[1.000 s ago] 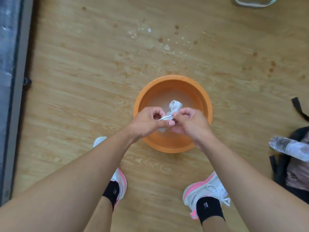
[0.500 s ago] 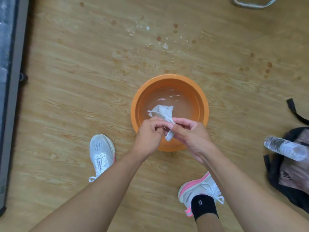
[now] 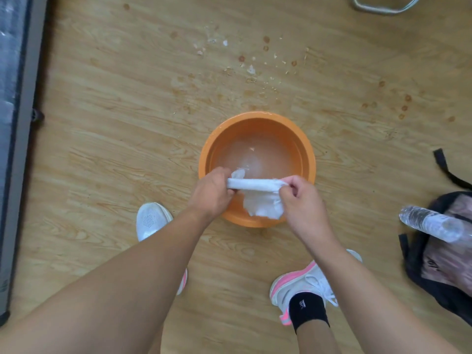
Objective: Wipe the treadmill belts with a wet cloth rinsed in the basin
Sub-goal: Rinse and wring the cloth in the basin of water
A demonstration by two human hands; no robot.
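Observation:
An orange basin [image 3: 310,159] with cloudy water stands on the wooden floor in front of my feet. Over its near rim I hold a wet white cloth [image 3: 258,192] stretched between both hands. My left hand [image 3: 212,191] grips the cloth's left end with curled fingers. My right hand [image 3: 300,198] pinches the right end, and a loose flap hangs below it over the basin. The grey edge of a treadmill [image 3: 18,123] runs along the far left of the view.
A black bag [image 3: 439,264] with a plastic water bottle [image 3: 431,222] on it lies at the right. A metal frame [image 3: 383,6] shows at the top right. Wet spots and white scraps [image 3: 250,70] dot the floor beyond the basin. My two shoes stand near the basin.
The cloth was bunched between my two hands close together; my hands have moved apart and pulled it out into a stretched band. My left foot has stepped back into view.

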